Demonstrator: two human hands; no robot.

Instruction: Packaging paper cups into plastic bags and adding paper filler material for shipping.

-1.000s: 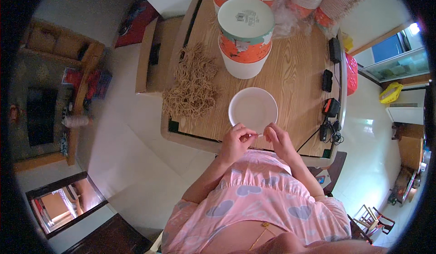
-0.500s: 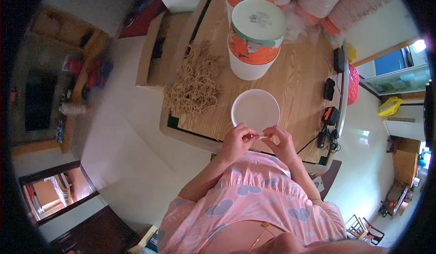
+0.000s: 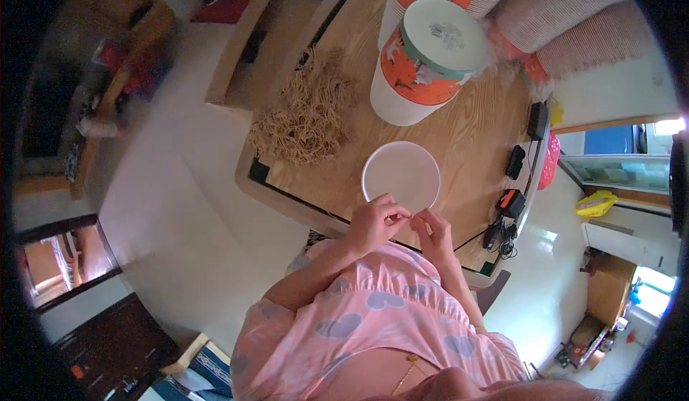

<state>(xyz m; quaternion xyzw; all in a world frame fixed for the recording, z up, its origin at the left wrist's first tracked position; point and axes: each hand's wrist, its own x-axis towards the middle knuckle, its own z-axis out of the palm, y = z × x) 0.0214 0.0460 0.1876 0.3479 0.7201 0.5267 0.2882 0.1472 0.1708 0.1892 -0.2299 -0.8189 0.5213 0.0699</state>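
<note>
Head view: the right hand (image 3: 433, 236) has curled closer to the left hand (image 3: 373, 223), whose fingers (image 3: 392, 209) pinch together, contents and right grip untellable, beside the white tub (image 3: 400, 171) on the desk (image 3: 470, 139), so fine handwork apparently continues.

To the right of the right grip (image 3: 434, 232), a black-and-orange charger (image 3: 511, 204) and tangled black cables (image 3: 507, 249) lie on the worktop (image 3: 463, 161), a black case (image 3: 515, 163) farther ahead. Beyond that edge sits a yellow bag (image 3: 596, 204). Far ahead-left of the left grip (image 3: 373, 223), an open cardboard box (image 3: 233, 67) adjoins the worktop.
</note>
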